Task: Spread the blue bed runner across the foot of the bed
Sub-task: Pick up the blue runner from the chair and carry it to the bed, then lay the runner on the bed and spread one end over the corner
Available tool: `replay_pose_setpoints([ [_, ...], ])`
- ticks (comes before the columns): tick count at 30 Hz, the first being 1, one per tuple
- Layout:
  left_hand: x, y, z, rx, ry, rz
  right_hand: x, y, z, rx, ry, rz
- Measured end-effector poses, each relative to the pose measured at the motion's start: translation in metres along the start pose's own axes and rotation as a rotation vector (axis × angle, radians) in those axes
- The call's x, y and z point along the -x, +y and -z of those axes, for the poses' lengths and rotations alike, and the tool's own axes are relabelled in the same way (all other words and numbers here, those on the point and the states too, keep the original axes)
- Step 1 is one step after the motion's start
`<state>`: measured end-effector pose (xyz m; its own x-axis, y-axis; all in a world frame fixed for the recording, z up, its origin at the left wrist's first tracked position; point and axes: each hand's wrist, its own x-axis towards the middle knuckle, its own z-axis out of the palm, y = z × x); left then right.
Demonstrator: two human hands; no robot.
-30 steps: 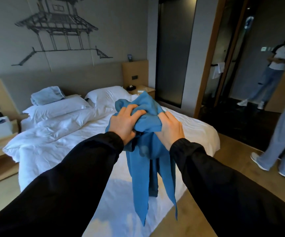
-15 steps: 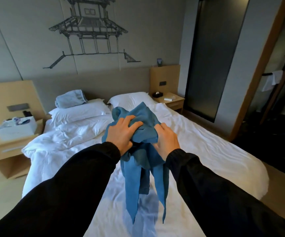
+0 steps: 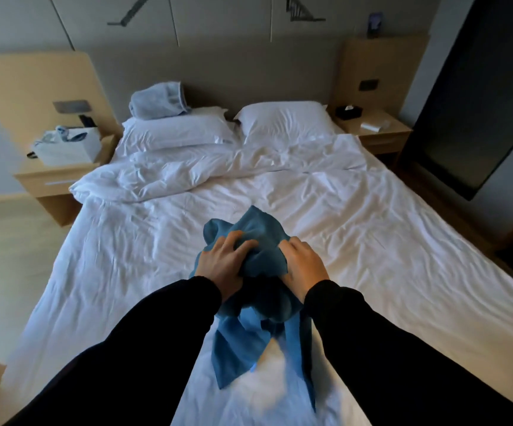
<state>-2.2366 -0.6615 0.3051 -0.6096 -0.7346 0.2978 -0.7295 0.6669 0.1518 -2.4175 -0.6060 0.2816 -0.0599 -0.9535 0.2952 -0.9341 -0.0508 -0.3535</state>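
Observation:
The blue bed runner (image 3: 256, 238) is bunched into a crumpled ball above the lower middle of the white bed (image 3: 372, 241). My left hand (image 3: 222, 265) grips its left side with curled fingers. My right hand (image 3: 302, 265) grips its right side. Loose blue ends hang down from the bundle between my black sleeves, over the foot of the bed. The rest of the runner is hidden inside the bundle.
Two white pillows (image 3: 286, 121) lie at the headboard, with a folded grey-blue blanket (image 3: 156, 101) on the left one. The duvet (image 3: 163, 176) is rumpled. Wooden nightstands stand on both sides; the left (image 3: 49, 179) holds a white bag (image 3: 70, 146). Floor lies left of the bed.
My view has swung left and down to face the bed squarely. Both hands have kept their grip and lowered the bunched runner toward the mattress.

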Motion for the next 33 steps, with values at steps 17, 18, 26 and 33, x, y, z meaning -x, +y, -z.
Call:
replay_pose_setpoints([
  [17, -0.058, 0.028, -0.142, 0.165, -0.340, 0.130, -0.005, 0.137, -0.058, 0.178, -0.295, -0.118],
  [18, -0.061, 0.035, -0.151, 0.172, -0.357, 0.138, -0.005, 0.149, -0.059, 0.214, -0.303, -0.110],
  [26, -0.110, 0.114, -0.236, 0.274, -0.439, 0.118, 0.010, 0.279, -0.060, 0.308, -0.371, -0.144],
  [33, -0.133, 0.181, -0.329, 0.330, -0.568, 0.108, 0.034, 0.395, -0.085, 0.380, -0.486, -0.249],
])
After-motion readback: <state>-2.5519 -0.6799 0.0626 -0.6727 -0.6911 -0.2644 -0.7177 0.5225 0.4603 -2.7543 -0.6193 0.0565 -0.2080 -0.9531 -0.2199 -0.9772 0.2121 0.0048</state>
